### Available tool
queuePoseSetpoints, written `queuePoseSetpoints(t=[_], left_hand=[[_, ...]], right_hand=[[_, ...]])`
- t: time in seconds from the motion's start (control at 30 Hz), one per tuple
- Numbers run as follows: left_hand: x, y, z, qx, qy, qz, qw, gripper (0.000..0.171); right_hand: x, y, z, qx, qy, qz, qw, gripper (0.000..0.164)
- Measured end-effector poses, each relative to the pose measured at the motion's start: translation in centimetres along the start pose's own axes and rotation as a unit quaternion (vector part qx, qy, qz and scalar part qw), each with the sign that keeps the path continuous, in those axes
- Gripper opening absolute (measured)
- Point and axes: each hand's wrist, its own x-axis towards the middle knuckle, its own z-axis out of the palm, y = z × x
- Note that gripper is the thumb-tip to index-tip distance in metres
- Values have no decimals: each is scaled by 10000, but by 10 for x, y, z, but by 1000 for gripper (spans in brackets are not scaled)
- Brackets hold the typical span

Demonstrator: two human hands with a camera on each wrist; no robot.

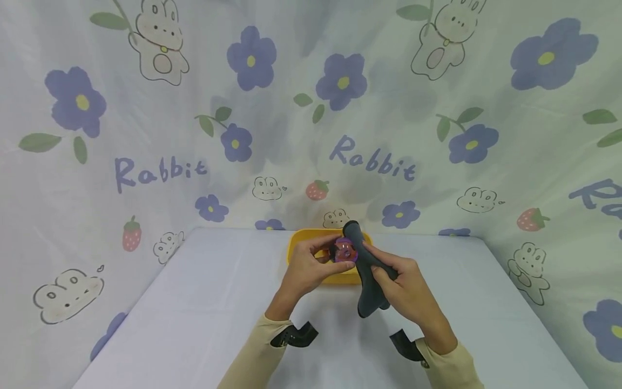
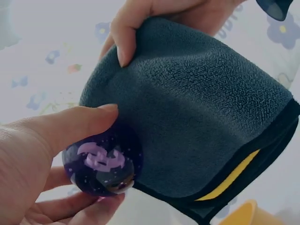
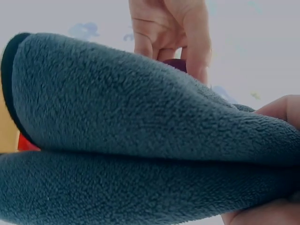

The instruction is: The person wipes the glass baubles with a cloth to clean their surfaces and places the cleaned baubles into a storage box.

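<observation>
My left hand (image 1: pixel 307 268) holds a small glossy round purple thing (image 2: pixel 101 164) with pink shapes and white specks on it, thumb on one side and fingers beneath. In the head view reddish colour shows inside its purple rim. My right hand (image 1: pixel 412 284) pinches a folded blue-grey fleecy cloth (image 1: pixel 367 283) with dark edging, which hangs down from the fingers. The cloth (image 2: pixel 187 108) lies right against the round thing in the left wrist view. Seen from the right wrist, the folded cloth (image 3: pixel 117 98) hides most of the round thing, leaving only a dark purple bit showing.
Behind both hands a yellow container (image 1: pixel 299 235) stands on the white table (image 1: pixel 233 302). Something red (image 3: pixel 27 143) shows beside the yellow at the left edge of the right wrist view. A printed curtain (image 1: pixel 291 135) hangs at the back and sides.
</observation>
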Motion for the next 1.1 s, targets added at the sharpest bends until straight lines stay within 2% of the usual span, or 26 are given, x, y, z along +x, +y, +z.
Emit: queuePoseSetpoints(t=[0.2,0.43,0.53,0.7,0.8,0.93,1.1], left_hand=[[-1,-2,3,188,-6,6,9998,50],[-3,-2,7,524,-252,349,9977,39],[-5,0,8,657,-321,525,9959,39],[-8,6,8,880,-416,601,9934,49],[-9,9,8,933,-439,483,9935,56],[-10,10,9,950,-445,404,9937,58],[-10,11,8,769,-470,580,9942,56]], right_hand=[[0,0,4,-198,-66,-367,9991,52],[2,2,6,-537,-79,-865,9948,55],[2,2,4,-544,-111,-924,9942,55],[2,3,-1,-420,-189,-642,9969,55],[2,7,-5,-243,-258,-403,9986,51],[3,14,-8,56,-347,-61,9994,45],[4,16,-10,239,-305,225,9990,42]])
